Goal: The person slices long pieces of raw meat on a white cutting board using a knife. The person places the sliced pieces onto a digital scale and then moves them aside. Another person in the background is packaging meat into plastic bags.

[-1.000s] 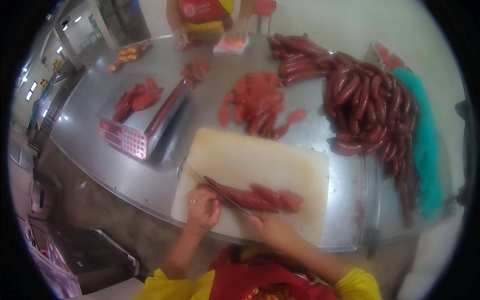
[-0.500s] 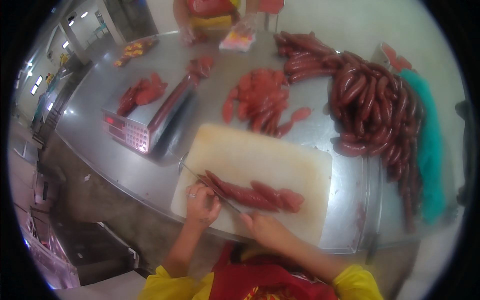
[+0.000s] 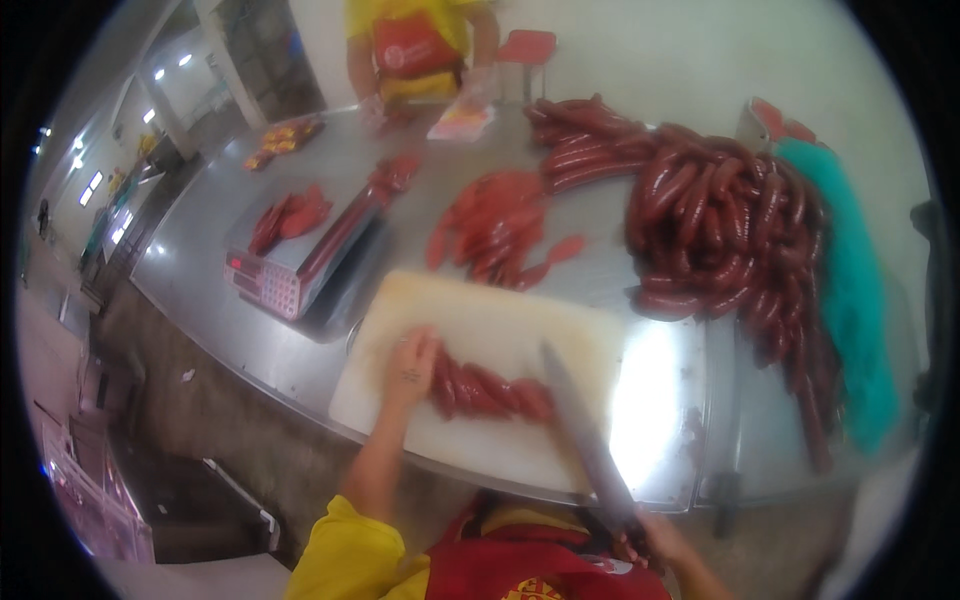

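The meat (image 3: 485, 392) lies on the near half of the board (image 3: 500, 325). The left hand (image 3: 412, 362) is at its left end, grip unclear; the right hand (image 3: 652, 540) clasps the knife (image 3: 590, 443). It looks soft, slippery and light, probably best cupped from both ends.

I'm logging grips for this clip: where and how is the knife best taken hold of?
Probably take the knife by its handle end, coming from the picture's lower right, where the right hand holds it: the blade slants away, tip over the cutting board, so this keeps clear of the edge.
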The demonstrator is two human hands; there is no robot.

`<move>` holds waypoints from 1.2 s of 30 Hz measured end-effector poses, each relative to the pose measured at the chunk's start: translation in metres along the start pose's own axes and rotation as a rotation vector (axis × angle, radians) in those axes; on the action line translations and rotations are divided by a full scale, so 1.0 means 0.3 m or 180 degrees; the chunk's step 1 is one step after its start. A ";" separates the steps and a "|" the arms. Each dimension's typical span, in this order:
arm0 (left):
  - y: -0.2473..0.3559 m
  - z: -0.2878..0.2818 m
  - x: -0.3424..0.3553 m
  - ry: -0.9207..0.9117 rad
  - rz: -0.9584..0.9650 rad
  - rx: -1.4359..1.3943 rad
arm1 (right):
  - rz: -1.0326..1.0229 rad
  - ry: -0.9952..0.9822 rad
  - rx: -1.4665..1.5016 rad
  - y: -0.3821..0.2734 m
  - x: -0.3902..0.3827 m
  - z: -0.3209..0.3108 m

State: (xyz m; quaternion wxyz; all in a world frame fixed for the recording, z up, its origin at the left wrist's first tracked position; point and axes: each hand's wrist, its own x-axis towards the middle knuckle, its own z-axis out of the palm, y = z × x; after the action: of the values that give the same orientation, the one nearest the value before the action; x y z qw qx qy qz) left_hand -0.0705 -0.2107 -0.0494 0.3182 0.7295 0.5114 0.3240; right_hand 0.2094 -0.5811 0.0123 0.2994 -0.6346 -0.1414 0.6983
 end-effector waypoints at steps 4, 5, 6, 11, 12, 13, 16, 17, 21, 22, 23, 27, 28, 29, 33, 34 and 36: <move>0.140 0.134 0.007 -0.0616 0.0825 -0.0470 | 0.0220 0.0037 0.0170 0.051 -0.005 -0.045; 0.170 0.138 -0.023 -0.0270 0.0693 -0.0269 | 0.0239 -0.0112 0.0058 0.051 -0.001 -0.050; 0.195 0.130 -0.078 0.0089 0.0609 -0.0076 | 0.0358 -0.0197 -0.0068 0.046 0.003 -0.050; 0.324 0.220 -0.379 0.0378 0.0306 0.0908 | 0.0622 -0.0439 -0.0364 -0.058 0.063 -0.010; 0.331 0.248 -0.369 0.0491 0.0322 0.0732 | 0.0599 -0.0453 -0.0467 -0.097 0.088 -0.002; 0.330 0.274 -0.341 0.0632 0.0381 0.0597 | 0.0513 -0.0495 -0.0535 -0.139 0.117 0.007; 0.286 0.305 -0.153 0.0861 0.0520 0.0156 | 0.0105 -0.0177 -0.0870 -0.272 0.210 0.040; 0.267 0.310 -0.086 0.0832 0.0487 -0.0016 | -0.0090 -0.0182 -0.0906 -0.314 0.234 0.049; 0.186 0.323 0.251 0.1066 0.0947 -0.0371 | -0.0750 0.0327 -0.0985 -0.522 0.383 0.145; 0.164 0.319 0.334 0.1120 0.0926 -0.0146 | -0.0771 0.0418 -0.0931 -0.571 0.395 0.158; 0.143 0.314 0.404 0.1017 0.0782 -0.0040 | -0.0791 0.0527 -0.0852 -0.611 0.399 0.169; 0.099 0.332 0.564 0.0630 0.0028 0.0815 | -0.0732 0.0928 -0.0566 -0.653 0.338 0.164; 0.098 0.336 0.591 0.0530 -0.0002 0.0655 | -0.0683 0.1030 -0.0525 -0.643 0.323 0.157; 0.101 0.335 0.615 0.0476 -0.0028 0.0578 | -0.0640 0.1114 -0.0497 -0.628 0.311 0.150; 0.147 0.351 0.757 0.0557 0.0180 0.1113 | -0.0454 0.1430 -0.0216 -0.536 0.273 0.132; 0.162 0.369 0.800 0.0634 0.0260 0.1353 | -0.0519 0.1439 -0.0151 -0.512 0.260 0.131; 0.205 0.436 0.912 0.0679 0.1110 0.0924 | -0.0529 0.1615 -0.0163 -0.463 0.218 0.137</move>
State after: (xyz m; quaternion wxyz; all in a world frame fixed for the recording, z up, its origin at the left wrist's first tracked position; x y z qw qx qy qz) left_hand 0.1402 0.0156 -0.0370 0.0936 0.8064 0.4497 0.3724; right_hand 0.2018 -0.4260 0.0463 0.3655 -0.7829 -0.1312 0.4862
